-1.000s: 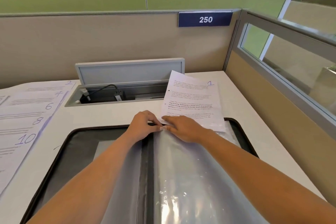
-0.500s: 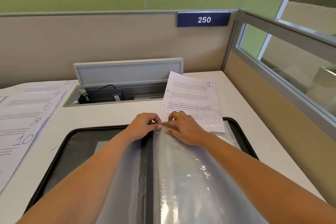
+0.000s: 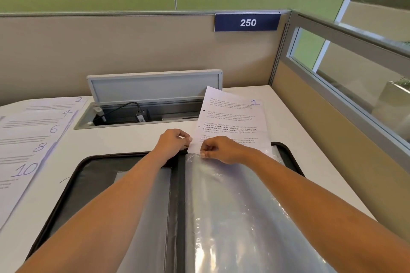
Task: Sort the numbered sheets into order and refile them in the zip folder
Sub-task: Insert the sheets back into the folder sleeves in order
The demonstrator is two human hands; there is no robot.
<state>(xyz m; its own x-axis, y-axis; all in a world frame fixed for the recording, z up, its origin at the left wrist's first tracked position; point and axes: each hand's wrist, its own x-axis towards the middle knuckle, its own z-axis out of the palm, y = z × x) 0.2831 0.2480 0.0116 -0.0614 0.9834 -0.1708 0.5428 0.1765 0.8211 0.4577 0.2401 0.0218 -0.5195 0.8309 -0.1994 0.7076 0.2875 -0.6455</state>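
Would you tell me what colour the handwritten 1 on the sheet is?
Blue ink; the 1 sits at the sheet's top right corner, clearest in the head view.

Glossy, crinkled clear plastic sleeve (image 3: 239, 217); matt white printed paper sheet (image 3: 230, 124); smooth matt white counter (image 3: 137, 139); matt black zip folder (image 3: 97, 168).

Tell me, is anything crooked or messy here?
Sheet 1 lies tilted across the top edge of the zip folder, its top corner hanging over the open cable tray. It is not yet down inside the clear sleeve.
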